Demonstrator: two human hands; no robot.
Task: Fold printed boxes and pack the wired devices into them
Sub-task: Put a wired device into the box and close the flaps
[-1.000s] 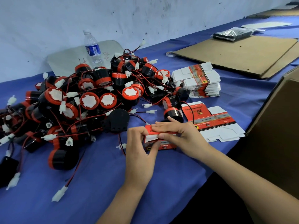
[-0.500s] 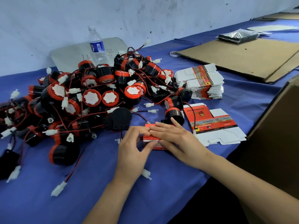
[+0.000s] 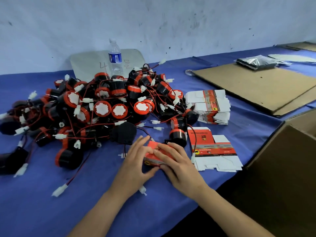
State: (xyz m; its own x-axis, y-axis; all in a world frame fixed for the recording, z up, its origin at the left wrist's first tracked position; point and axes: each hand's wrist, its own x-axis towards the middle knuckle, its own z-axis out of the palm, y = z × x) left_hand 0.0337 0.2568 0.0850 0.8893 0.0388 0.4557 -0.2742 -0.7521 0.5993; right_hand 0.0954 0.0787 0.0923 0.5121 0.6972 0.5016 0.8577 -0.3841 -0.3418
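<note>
Blue cloth [image 3: 42, 202] is spread over a long work table, which is backed by a scuffed white wall [image 3: 188, 23]. Near the front edge, a small red printed cardboard box [image 3: 153, 147] is held on the cloth between both hands. It is clasped by the left hand [image 3: 135, 163], whose fingers are curved over the far end while the thumb is pressed against the near side. It is pinched as well by the right hand [image 3: 177, 165], whose fingers are laid across the top with the thumb tucked at the near edge. Just behind the hands, a tangled pile of round black-and-red wired devices [image 3: 102, 108] with white connectors is heaped. A flat unfolded printed box blank [image 3: 215, 151] is laid just right of the hands, and a stack of flat printed blanks [image 3: 210, 108] is set behind it. A clear plastic water bottle [image 3: 115, 57] is stood upright by the wall. Brown cardboard sheets [image 3: 256, 86] are laid at the far right, and an open brown carton [image 3: 282, 168] is seen at the right edge.
</note>
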